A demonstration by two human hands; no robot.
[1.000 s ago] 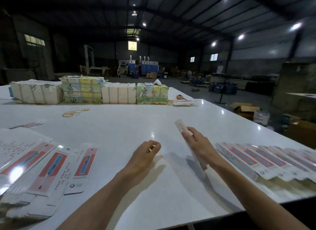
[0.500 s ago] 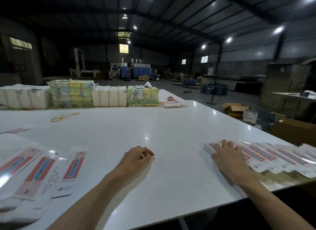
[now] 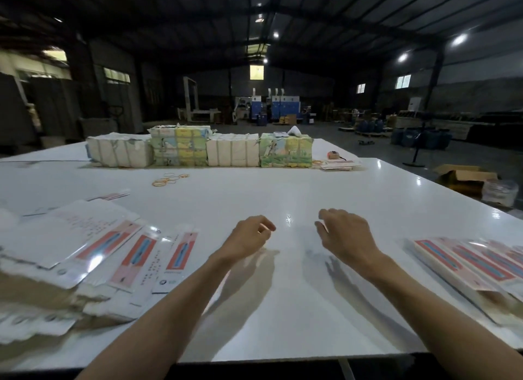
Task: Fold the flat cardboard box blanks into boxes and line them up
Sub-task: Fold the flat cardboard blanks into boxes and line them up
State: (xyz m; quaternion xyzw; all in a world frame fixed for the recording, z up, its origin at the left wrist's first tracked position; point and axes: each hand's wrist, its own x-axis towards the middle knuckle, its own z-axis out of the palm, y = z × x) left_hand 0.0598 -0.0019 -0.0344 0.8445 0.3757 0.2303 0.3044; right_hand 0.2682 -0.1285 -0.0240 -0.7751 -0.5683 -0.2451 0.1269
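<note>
Flat white box blanks (image 3: pixel 135 255) with red-and-blue panels lie fanned on a pile at the left of the white table (image 3: pixel 283 198). A row of folded long boxes (image 3: pixel 464 263) with the same print lies at the right near edge. My left hand (image 3: pixel 249 235) hovers over the bare table middle, fingers loosely curled, holding nothing. My right hand (image 3: pixel 343 232) hovers beside it, fingers bent and apart, holding nothing, well left of the folded row.
Wrapped bundles of stock (image 3: pixel 198 150) stand in a line at the table's far side. Rubber bands (image 3: pixel 168 179) lie in front of them, and a few more blanks (image 3: pixel 338 164) at the far right. Cardboard cartons (image 3: pixel 464 177) sit on the floor right of the table.
My right hand set a folded box at the left end of the row, let go and came back to the table middle. The camera turned left. My left hand barely moved.
</note>
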